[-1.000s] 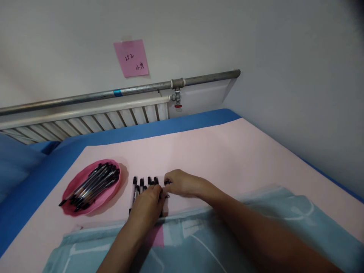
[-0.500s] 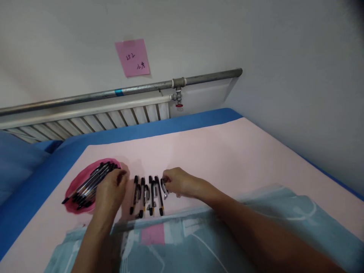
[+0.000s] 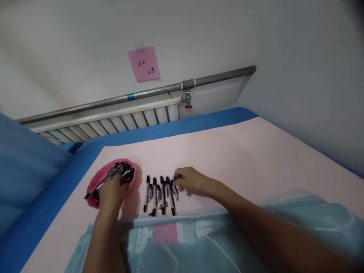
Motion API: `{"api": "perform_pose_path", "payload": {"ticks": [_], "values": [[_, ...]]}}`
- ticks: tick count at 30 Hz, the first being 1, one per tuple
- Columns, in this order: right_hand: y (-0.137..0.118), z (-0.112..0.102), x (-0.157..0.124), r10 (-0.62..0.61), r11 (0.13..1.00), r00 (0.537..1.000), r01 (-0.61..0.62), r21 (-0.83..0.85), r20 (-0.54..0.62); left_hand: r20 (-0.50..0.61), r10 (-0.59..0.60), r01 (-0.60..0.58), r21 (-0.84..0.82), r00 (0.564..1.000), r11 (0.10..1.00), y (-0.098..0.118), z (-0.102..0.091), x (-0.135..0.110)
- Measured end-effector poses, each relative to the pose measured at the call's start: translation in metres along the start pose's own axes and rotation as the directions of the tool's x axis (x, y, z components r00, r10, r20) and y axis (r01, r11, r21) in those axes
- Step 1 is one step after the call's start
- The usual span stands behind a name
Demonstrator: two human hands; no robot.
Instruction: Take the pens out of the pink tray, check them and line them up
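Note:
My left hand (image 3: pixel 112 189) is over the pink bowl (image 3: pixel 93 182), its curled fingertips among the black-capped pens (image 3: pixel 121 167) heaped there. Whether it grips one is hidden. Several clear pens with black ends (image 3: pixel 154 195) lie side by side on the pink sheet, pointing away from me. Short black-and-clear pieces (image 3: pixel 158 192) sit between them; their kind is too small to tell. At the row's right end, my right hand (image 3: pixel 189 181) has thumb and fingers pinched together over a small dark thing, close to a short piece (image 3: pixel 174 189) beside the last pen.
A pink sheet (image 3: pixel 227 151) covers the blue surface (image 3: pixel 204 117). Behind stand a white radiator (image 3: pixel 133 120) and a metal pipe (image 3: pixel 156 91) with a red-handled valve (image 3: pixel 188 106). A pink note (image 3: pixel 144 64) is on the wall. Blue cloth (image 3: pixel 31 167) hangs at left.
My left hand has moved from the bowl's right edge in over the pens. The right hand stays pinched at the row's right end. The whole view has shifted, so things appear further right.

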State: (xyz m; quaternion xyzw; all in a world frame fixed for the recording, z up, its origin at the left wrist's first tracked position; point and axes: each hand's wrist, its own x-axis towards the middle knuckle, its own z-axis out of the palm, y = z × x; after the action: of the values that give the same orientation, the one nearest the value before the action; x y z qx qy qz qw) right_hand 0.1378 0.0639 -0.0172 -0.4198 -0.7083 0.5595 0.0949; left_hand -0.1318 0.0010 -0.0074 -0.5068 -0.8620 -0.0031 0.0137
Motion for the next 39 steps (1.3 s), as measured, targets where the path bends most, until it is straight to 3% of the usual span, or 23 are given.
{"api": "perform_pose_path", "payload": {"ticks": [5, 12, 15, 17, 19, 22, 24, 27, 30, 34, 36, 39], "values": [[-0.002, -0.002, 0.000, 0.008, 0.999, 1.000, -0.007, 0.047, -0.026, -0.107, -0.139, 0.141, 0.012, 0.984, 0.990, 0.003, -0.009, -0.004], [-0.006, -0.003, -0.004, 0.013, 0.999, 1.000, -0.013, 0.038, -0.013, -0.022, -0.121, 0.122, 0.022, 0.992, 0.992, 0.004, -0.008, -0.004], [-0.004, -0.003, -0.002, -0.006, 1.000, 1.000, 0.006, 0.023, -0.030, -0.074, -0.103, 0.098, -0.074, 0.992, 0.992, 0.007, -0.013, -0.006], [-0.004, -0.003, 0.000, -0.017, 1.000, 0.998, 0.018, 0.022, -0.065, -0.131, -0.084, 0.051, -0.239, 0.988, 0.970, 0.017, -0.016, -0.011], [-0.005, -0.002, 0.002, -0.021, 0.998, 0.993, 0.027, 0.055, -0.112, -0.148, -0.024, -0.047, -0.457, 0.989, 0.888, 0.035, -0.017, -0.022], [-0.011, 0.001, 0.002, -0.053, 0.983, 0.983, 0.082, 0.164, -0.175, -0.084, 0.172, -0.180, -0.717, 0.981, 0.673, 0.070, -0.011, -0.043], [-0.015, 0.004, 0.001, -0.089, 0.961, 0.973, 0.140, 0.237, -0.215, -0.030, 0.300, -0.208, -0.786, 0.954, 0.582, 0.091, -0.007, -0.058], [-0.018, 0.007, -0.001, -0.130, 0.927, 0.947, 0.221, 0.302, -0.294, 0.015, 0.380, -0.209, -0.814, 0.925, 0.542, 0.109, -0.002, -0.073], [-0.019, 0.008, -0.001, -0.140, 0.892, 0.938, 0.258, 0.370, -0.316, 0.037, 0.392, -0.181, -0.845, 0.919, 0.503, 0.113, -0.001, -0.077], [-0.016, 0.008, 0.003, -0.118, 0.839, 0.953, 0.246, 0.485, -0.280, 0.071, 0.430, -0.094, -0.932, 0.900, 0.349, 0.110, -0.001, -0.074], [-0.014, 0.003, 0.005, -0.102, 0.803, 0.947, 0.259, 0.536, -0.306, 0.139, 0.440, -0.002, -0.952, 0.887, 0.305, 0.109, -0.003, -0.073], [-0.011, -0.007, 0.008, -0.020, 0.717, 0.905, 0.309, 0.625, -0.424, 0.274, 0.434, 0.141, -0.939, 0.858, 0.314, 0.109, -0.005, -0.075]]}}
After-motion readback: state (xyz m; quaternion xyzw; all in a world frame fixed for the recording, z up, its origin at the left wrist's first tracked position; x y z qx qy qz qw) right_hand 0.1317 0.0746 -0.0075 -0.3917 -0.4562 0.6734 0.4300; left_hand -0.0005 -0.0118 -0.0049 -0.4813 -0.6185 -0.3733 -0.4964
